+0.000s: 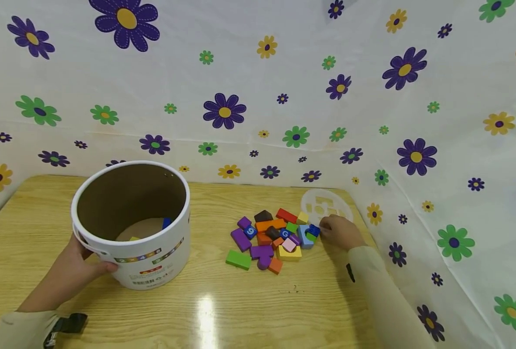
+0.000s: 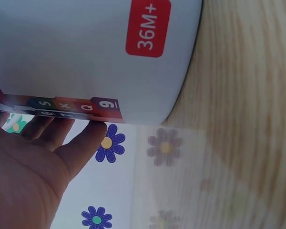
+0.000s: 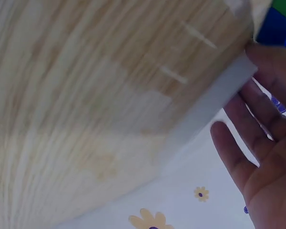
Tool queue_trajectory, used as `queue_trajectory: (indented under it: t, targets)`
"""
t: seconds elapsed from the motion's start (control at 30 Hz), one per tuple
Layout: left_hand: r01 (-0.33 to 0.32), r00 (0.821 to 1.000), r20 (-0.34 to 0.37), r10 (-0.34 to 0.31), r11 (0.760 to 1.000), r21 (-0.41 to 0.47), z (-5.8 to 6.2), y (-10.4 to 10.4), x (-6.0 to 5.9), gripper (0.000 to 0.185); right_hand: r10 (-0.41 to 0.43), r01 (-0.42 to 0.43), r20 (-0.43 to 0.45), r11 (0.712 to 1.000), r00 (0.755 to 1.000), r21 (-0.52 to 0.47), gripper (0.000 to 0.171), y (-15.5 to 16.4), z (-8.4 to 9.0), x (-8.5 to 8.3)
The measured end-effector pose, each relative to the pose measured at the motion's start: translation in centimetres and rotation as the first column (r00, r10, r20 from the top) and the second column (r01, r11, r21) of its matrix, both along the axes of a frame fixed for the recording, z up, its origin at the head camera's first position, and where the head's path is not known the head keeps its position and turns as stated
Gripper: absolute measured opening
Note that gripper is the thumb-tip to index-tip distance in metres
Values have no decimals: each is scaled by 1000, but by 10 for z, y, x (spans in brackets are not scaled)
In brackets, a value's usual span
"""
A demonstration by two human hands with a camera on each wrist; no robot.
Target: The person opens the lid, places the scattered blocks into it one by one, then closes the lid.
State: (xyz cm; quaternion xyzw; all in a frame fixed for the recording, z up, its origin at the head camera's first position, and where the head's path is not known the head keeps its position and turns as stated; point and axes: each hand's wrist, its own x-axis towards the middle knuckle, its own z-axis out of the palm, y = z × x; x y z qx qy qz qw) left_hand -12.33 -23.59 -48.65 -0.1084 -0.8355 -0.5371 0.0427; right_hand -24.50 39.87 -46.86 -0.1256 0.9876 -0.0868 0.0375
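Note:
My left hand [image 1: 81, 264] grips the left side of a white bucket [image 1: 153, 264], with the thumb on its front and the fingers partly hidden behind it. In the left wrist view, fingertips meet the wall of the printed bucket [image 2: 81, 67]. A blue block [image 1: 166, 223] and a bit of yellow show inside. My right hand [image 1: 341, 231] pinches the near edge of a whitish round lid with cut-outs [image 1: 314, 199]. The right wrist view shows its pale rim [image 3: 214, 102] between thumb and fingers. Just left of that hand lies a dark blue block [image 1: 313, 230].
Several coloured blocks, among them a green block [image 1: 238, 260], an orange block [image 1: 271, 225] and a yellow arch block [image 1: 294, 254], lie heaped on the wooden table [image 1: 214, 295]. A flower-printed cloth [image 1: 249, 77] hangs behind the table and along its right side.

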Motion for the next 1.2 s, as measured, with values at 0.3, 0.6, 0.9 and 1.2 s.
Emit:
queue_trajectory:
  t: [0.3,0.6,0.9,1.2]
  targets:
    - [-7,1000,24,8,1000,-21,0,0,-1,110,24,-24,34,1000,999,-18,14,-9,4,15]
    - [18,1000,-2,-18,1000,24,2,3,0,113,-2,3,14,998,1000,-60,24,-9,5,26]
    - [91,996,-34,-87,987,135,-1,-18,-3,90,49,-55,-68,995,996,-82,31,-14,7,41]
    - [82,996,37,-87,990,116,-11,-17,-9,79,34,-41,-54,990,998,-134,26,-14,5,49]
